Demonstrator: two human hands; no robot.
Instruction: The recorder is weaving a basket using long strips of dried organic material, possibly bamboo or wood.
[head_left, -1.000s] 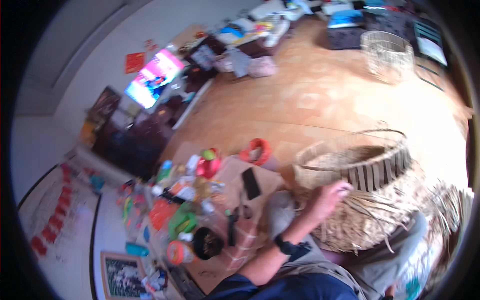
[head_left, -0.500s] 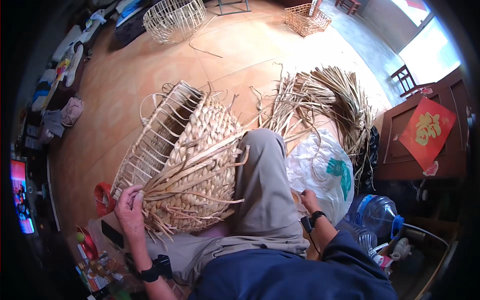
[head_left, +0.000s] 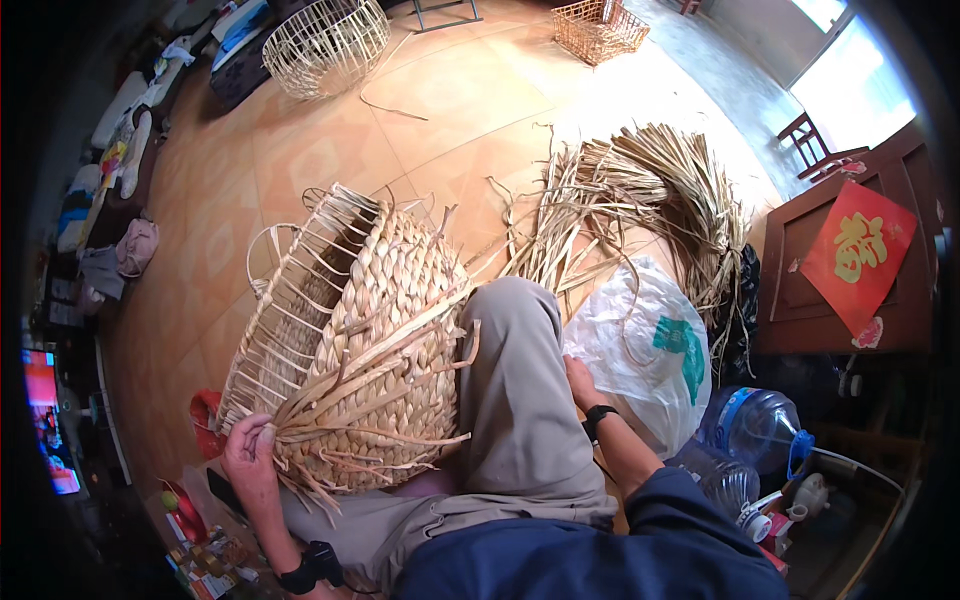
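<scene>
left hand pinches loose strands at the edge of a woven basket

the left hand has its thumb and fingertips drawn together on the gathered ends of loose strands, close to the lower corner of the woven basket. the right hand rests low between the bent knee and a white plastic bag; its fingertips are partly hidden, so i cannot tell whether they grip anything.

the woven basket lies tipped in front of the person, against the inside of the raised leg, its mouth turned toward the upper left and its inside in shadow. on the floor beyond stand a round, open-ribbed basket frame and a brown rectangular basket. near the right forearm are clear plastic jugs, one with a blue cap. a red container shows partly behind the left hand.

the basket wall is thick, plaited, straw-coloured fibre in plump, overlapping knots; along the mouth, thin pale ribs run bare like a ladder. the strands are flat, dry and curling. a heap of dried stalks, long and brittle-looking, spreads behind the bag, which is thin, crumpled and marked with a green patch.
</scene>
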